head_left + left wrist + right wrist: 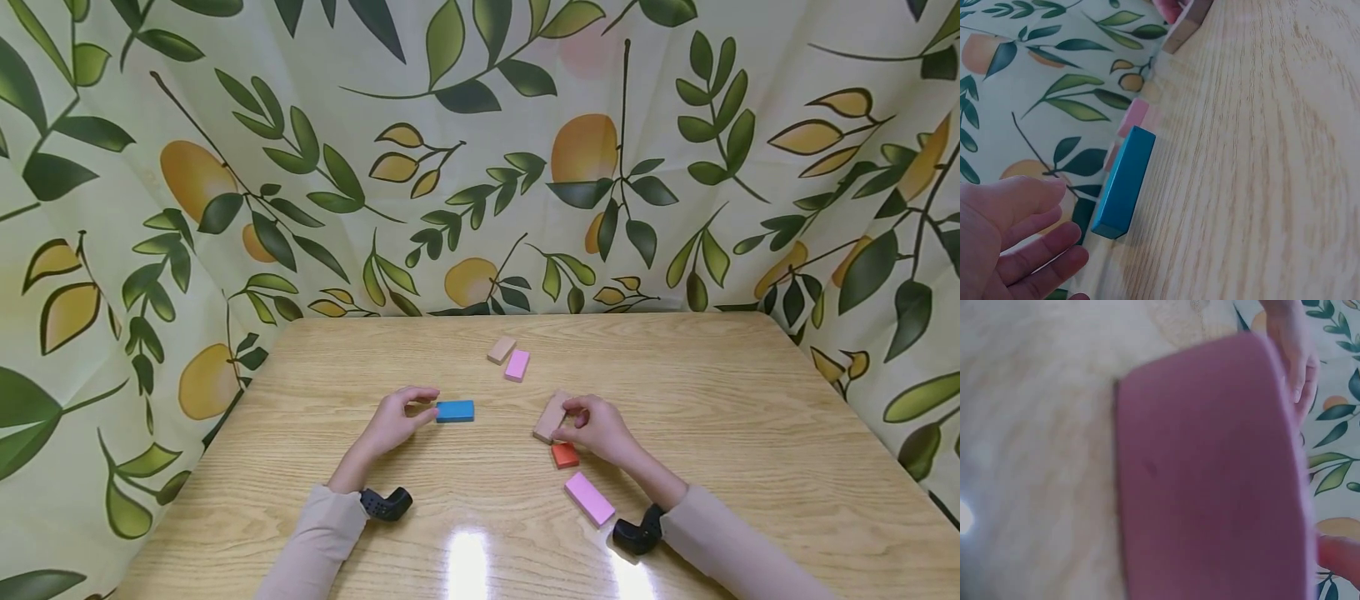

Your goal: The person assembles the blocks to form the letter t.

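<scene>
In the head view, a blue block (455,412) lies just right of my left hand (397,418). The left wrist view shows that hand's fingers (1041,269) loosely extended, a small gap from the blue block (1124,187). My right hand (603,429) pinches a plain wooden block (551,417) between thumb and index finger at its right side. Close below it lies a red block (565,455). Nearer the right wrist is a pink block (589,498), which fills much of the right wrist view and hides most of the right hand there.
Farther back on the wooden table (360,350) lie a small wooden block (502,350) and a small pink block (517,365), side by side. A leaf-patterned cloth (480,167) hangs behind and at both sides. Black wrist devices (386,504) sit at both cuffs.
</scene>
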A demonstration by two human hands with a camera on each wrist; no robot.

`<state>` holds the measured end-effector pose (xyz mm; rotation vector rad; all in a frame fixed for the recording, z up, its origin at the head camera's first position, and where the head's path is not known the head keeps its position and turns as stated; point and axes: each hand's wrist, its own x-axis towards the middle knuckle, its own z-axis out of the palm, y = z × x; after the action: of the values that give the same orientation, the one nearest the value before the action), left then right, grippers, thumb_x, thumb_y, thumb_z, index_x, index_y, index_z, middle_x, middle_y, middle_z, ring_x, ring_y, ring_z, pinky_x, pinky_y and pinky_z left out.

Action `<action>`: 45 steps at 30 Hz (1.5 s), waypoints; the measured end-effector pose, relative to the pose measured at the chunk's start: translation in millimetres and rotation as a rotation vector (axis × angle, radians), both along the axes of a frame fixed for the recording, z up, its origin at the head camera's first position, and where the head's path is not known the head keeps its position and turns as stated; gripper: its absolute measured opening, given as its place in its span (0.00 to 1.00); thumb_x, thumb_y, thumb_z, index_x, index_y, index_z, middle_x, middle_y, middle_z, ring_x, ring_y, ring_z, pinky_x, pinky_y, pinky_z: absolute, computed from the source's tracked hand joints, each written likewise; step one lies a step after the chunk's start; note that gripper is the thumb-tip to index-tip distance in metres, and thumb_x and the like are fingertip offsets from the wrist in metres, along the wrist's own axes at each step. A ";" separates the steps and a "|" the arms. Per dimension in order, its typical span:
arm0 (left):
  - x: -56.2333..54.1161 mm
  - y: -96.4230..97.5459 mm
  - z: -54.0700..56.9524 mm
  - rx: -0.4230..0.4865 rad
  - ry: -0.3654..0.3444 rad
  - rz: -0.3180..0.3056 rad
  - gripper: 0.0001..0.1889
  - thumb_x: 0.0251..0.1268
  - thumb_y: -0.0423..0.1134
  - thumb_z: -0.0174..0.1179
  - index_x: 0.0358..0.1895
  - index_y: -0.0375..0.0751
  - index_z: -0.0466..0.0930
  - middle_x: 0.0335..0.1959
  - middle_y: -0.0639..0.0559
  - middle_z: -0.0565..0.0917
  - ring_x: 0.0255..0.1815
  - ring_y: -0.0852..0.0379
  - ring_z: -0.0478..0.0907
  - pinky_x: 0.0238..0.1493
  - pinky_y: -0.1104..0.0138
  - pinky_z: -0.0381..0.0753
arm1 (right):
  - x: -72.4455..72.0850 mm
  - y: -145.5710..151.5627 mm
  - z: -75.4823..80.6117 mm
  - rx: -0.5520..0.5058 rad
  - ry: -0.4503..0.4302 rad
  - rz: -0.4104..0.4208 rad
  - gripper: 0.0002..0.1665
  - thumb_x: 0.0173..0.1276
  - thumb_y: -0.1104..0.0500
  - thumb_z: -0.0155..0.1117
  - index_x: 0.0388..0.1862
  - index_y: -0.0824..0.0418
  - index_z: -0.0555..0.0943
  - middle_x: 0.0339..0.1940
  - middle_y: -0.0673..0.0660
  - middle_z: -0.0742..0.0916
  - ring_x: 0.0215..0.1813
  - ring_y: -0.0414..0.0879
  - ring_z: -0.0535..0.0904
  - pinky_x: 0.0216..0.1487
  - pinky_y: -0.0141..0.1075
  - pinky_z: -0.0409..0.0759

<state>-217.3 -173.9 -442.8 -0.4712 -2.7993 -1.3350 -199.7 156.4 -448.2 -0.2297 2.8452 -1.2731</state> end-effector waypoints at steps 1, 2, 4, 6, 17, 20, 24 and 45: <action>0.0 -0.1 -0.1 0.000 -0.001 0.001 0.17 0.64 0.34 0.62 0.55 0.33 0.79 0.53 0.39 0.84 0.57 0.42 0.79 0.59 0.49 0.78 | -0.3 -0.3 -0.1 0.001 -0.001 -0.006 0.28 0.49 0.61 0.78 0.47 0.74 0.81 0.31 0.60 0.83 0.31 0.42 0.70 0.28 0.25 0.66; -0.1 -0.2 -0.2 0.001 -0.003 0.002 0.17 0.64 0.34 0.62 0.55 0.33 0.80 0.53 0.39 0.84 0.57 0.42 0.79 0.59 0.49 0.78 | -0.3 -0.8 0.2 0.001 -0.002 -0.012 0.28 0.48 0.61 0.79 0.47 0.74 0.81 0.31 0.59 0.83 0.30 0.42 0.70 0.28 0.25 0.65; -0.1 -0.5 -0.6 0.003 -0.011 0.002 0.17 0.64 0.34 0.62 0.55 0.33 0.79 0.53 0.39 0.83 0.56 0.42 0.79 0.59 0.49 0.78 | 0.0 -2.0 0.9 -0.002 -0.006 -0.020 0.29 0.47 0.60 0.80 0.46 0.73 0.81 0.29 0.59 0.81 0.30 0.42 0.69 0.27 0.26 0.64; -0.2 -0.9 -1.3 0.008 -0.020 0.003 0.17 0.64 0.34 0.62 0.55 0.33 0.79 0.54 0.39 0.83 0.56 0.43 0.79 0.60 0.48 0.78 | 0.1 -3.2 1.4 -0.006 -0.006 -0.026 0.29 0.46 0.60 0.80 0.46 0.73 0.81 0.28 0.59 0.80 0.29 0.42 0.69 0.27 0.26 0.64; -0.5 -1.4 -2.2 -0.007 -0.010 -0.003 0.17 0.63 0.34 0.62 0.54 0.32 0.80 0.51 0.39 0.84 0.54 0.42 0.80 0.59 0.49 0.78 | 3.3 -11.3 3.7 -0.006 -0.035 -0.121 0.25 0.53 0.59 0.76 0.43 0.74 0.78 0.31 0.63 0.83 0.32 0.46 0.76 0.31 0.28 0.71; -0.5 -1.0 -1.5 -0.002 -0.021 -0.002 0.17 0.63 0.34 0.62 0.55 0.32 0.80 0.51 0.39 0.84 0.55 0.42 0.79 0.59 0.48 0.78 | 3.3 -12.8 4.0 0.007 -0.057 -0.154 0.23 0.54 0.59 0.75 0.41 0.74 0.78 0.29 0.61 0.83 0.32 0.46 0.76 0.32 0.29 0.72; -0.6 -0.9 -1.1 -0.001 -0.027 -0.003 0.18 0.63 0.34 0.62 0.55 0.33 0.79 0.52 0.40 0.84 0.56 0.43 0.79 0.60 0.48 0.77 | 2.1 -13.6 4.0 0.025 -0.069 -0.154 0.23 0.54 0.59 0.75 0.40 0.75 0.79 0.26 0.60 0.82 0.30 0.44 0.74 0.29 0.29 0.70; -4.0 -2.7 -5.2 -0.021 -0.008 -0.017 0.16 0.61 0.33 0.64 0.52 0.32 0.82 0.51 0.39 0.84 0.55 0.42 0.80 0.61 0.50 0.78 | 0.6 -17.1 4.5 -0.027 -0.118 -0.153 0.15 0.54 0.62 0.74 0.33 0.73 0.83 0.24 0.58 0.84 0.26 0.39 0.73 0.24 0.25 0.70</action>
<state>-221.3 -176.6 -448.0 -0.4933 -2.8246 -1.3145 -199.1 139.2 -443.6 0.0617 2.7932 -1.3028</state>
